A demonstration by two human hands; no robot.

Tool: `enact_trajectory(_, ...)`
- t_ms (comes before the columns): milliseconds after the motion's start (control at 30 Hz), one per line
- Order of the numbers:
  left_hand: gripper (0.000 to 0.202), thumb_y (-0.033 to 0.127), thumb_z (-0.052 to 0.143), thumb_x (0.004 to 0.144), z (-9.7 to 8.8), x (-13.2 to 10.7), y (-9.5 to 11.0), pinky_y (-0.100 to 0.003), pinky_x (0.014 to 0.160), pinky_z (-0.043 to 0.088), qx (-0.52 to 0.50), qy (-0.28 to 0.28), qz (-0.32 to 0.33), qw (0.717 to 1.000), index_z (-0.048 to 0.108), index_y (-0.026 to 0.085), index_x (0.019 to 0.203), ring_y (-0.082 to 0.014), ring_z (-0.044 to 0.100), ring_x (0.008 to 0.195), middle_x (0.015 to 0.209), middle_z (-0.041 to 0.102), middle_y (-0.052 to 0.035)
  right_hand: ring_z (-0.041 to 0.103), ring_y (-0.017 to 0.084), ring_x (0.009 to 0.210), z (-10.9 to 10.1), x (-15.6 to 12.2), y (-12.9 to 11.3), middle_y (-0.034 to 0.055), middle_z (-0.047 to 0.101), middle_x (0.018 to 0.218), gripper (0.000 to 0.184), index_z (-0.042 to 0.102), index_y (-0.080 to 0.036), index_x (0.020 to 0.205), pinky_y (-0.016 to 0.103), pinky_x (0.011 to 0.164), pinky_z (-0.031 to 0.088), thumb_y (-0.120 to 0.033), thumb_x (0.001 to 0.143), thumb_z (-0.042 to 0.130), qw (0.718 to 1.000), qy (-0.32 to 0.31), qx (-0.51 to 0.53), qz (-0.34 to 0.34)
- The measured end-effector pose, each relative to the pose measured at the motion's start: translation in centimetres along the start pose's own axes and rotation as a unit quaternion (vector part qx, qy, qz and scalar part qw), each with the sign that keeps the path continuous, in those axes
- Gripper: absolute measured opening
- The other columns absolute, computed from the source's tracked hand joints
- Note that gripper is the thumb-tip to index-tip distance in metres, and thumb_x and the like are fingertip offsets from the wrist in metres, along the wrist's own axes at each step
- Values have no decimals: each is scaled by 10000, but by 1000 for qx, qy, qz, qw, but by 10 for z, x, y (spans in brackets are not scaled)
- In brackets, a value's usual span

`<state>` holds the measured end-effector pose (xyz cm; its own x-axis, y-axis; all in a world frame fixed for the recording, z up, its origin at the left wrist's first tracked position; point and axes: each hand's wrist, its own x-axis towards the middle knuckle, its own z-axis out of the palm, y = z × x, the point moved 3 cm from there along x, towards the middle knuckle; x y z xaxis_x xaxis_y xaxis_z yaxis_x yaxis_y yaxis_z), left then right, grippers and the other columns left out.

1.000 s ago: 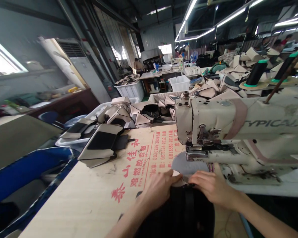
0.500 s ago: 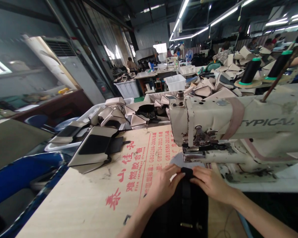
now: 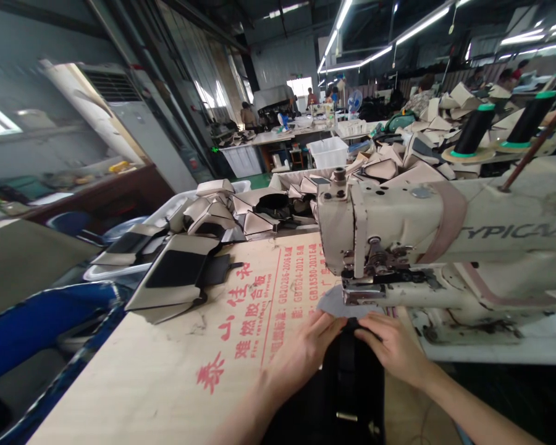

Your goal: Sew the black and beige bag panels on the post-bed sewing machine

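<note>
A black fabric piece (image 3: 324, 402) with a strap (image 3: 346, 371) down its middle and a small gold-coloured metal bar (image 3: 346, 416) lies in front of me, perhaps a bag panel. My left hand (image 3: 312, 346) pinches the strap's far end from the left. From the right, my right hand (image 3: 391, 346) grips the same end, its fingers close to the left ones. A rounded grey flap (image 3: 336, 303) sticks out beyond my fingers, partly under the arm of the sewing machine (image 3: 366, 247). Both hands are just short of the machine's needle area, whose needle I cannot make out.
Plywood with red print (image 3: 167, 371) forms the tabletop. On it, to the left, sits a beige and black sewn piece (image 3: 180, 266). White bins (image 3: 167, 210) of similar pieces stand beyond. Black thread cones (image 3: 473, 131) rise behind the machine. A blue-lined container (image 3: 50, 321) is at left.
My left fingers have come further over the strap's end, covering more of it. The black piece has shifted slightly, and the view has turned a little left.
</note>
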<state>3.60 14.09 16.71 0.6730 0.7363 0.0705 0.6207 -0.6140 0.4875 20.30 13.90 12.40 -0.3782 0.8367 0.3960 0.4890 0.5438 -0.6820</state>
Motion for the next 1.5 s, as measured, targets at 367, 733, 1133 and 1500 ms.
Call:
enact_trajectory(367, 251, 157, 330, 892, 2, 8, 3, -301, 926, 397, 34, 21, -11, 999, 499, 205, 1072, -161, 470, 1026, 1054, 529, -33, 527, 159, 911, -17, 12, -8, 34, 544, 972, 196, 497, -217, 1049, 292, 769, 446, -264, 863, 459, 998, -45, -34, 22)
enact_trajectory(733, 220, 124, 315, 876, 3, 15, 5, -336, 874, 434, 19, 69, -8, 997, 517, 166, 952, -176, 488, 979, 996, 541, -66, 508, 164, 889, -9, 18, -11, 42, 534, 909, 140, 528, -179, 913, 308, 784, 435, -172, 885, 391, 996, -73, -52, -27)
enact_trajectory(1133, 202, 144, 335, 865, 4, 17, 4, -304, 828, 443, -34, 107, -32, 993, 528, 175, 913, -167, 522, 939, 960, 557, -59, 518, 141, 804, -6, 15, -7, 14, 544, 823, 178, 530, -194, 833, 255, 727, 390, -234, 902, 371, 999, -26, 12, 21)
enact_trajectory(1500, 503, -24, 393, 574, 15, 5, -13, -271, 752, 462, 14, -85, -98, 991, 616, 175, 978, -189, 594, 861, 911, 669, -44, 493, 154, 769, -6, 11, -7, 25, 537, 762, 216, 555, -180, 760, 263, 705, 352, -258, 887, 398, 1000, -25, -3, -18)
